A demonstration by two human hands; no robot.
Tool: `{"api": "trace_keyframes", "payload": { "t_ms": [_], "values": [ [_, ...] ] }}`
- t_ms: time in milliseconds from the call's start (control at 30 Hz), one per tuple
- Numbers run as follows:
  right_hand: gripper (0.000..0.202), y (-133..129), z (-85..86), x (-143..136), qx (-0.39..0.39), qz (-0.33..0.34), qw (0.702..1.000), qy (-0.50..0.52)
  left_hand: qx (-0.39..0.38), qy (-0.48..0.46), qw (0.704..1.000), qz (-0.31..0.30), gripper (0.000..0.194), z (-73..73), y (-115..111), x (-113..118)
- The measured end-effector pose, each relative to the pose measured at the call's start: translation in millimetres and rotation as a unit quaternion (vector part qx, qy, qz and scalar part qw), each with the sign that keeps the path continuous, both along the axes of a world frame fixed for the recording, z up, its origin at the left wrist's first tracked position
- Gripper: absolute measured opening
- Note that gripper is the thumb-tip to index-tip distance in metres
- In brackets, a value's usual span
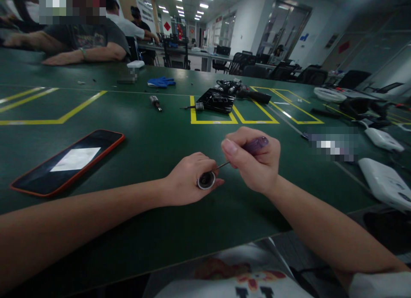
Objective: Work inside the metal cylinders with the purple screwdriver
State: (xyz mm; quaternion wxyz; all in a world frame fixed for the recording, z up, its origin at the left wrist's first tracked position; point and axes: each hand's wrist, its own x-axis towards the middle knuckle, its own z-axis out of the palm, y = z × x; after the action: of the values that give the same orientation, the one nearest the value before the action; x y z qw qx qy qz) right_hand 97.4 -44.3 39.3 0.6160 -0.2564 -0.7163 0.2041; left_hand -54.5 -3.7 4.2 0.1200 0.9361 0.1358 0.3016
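My left hand is closed around a small round part with a pale rim and a dark hollow end, which faces me just above the green table. In my right hand is a screwdriver with a purple, see-through handle, gripped in my fist. Its thin metal shaft slants down to the left and meets the upper edge of the round part. Whether the tip touches a screw is hidden by my left fingers.
A phone in an orange case lies left. Beyond my hands are a small metal part, a blue glove, a black plastic bag and dark tools. White devices stand right. A person sits across the green table.
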Motion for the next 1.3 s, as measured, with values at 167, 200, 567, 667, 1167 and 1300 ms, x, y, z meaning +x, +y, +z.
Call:
{"api": "trace_keyframes", "payload": {
  "t_ms": [167, 200, 567, 667, 1167, 1300],
  "values": [
    [0.023, -0.2, 2.1, 0.9, -0.013, 0.004, 0.999, -0.029, -0.01, 0.008, 1.0, 0.002, 0.016, -1.0, 0.5, 0.3],
    [0.024, -0.2, 2.6, 0.9, -0.013, 0.006, 1.0, -0.028, -0.009, 0.009, 1.0, 0.002, 0.016, -1.3, 0.7, 0.3],
    [0.023, 2.4, -0.5, -1.1, 0.006, -0.002, 1.0, 0.026, 0.005, 0.007, 1.0, 0.01, 0.021, 1.2, -0.9, -0.2],
    [0.024, 2.3, -0.1, -0.7, -0.01, 0.011, 1.0, 0.001, 0.01, -0.003, 1.0, 0.005, 0.018, -0.6, -0.3, -0.3],
    [0.024, 0.2, 1.8, 0.8, -0.018, 0.029, 0.999, -0.022, -0.02, 0.009, 1.0, 0.01, 0.017, -2.9, 1.0, -1.7],
    [0.024, 0.9, 1.0, 0.6, -0.005, 0.014, 1.0, -0.004, -0.015, 0.01, 1.0, 0.018, 0.02, -1.9, 0.6, -1.4]
  ]
}}
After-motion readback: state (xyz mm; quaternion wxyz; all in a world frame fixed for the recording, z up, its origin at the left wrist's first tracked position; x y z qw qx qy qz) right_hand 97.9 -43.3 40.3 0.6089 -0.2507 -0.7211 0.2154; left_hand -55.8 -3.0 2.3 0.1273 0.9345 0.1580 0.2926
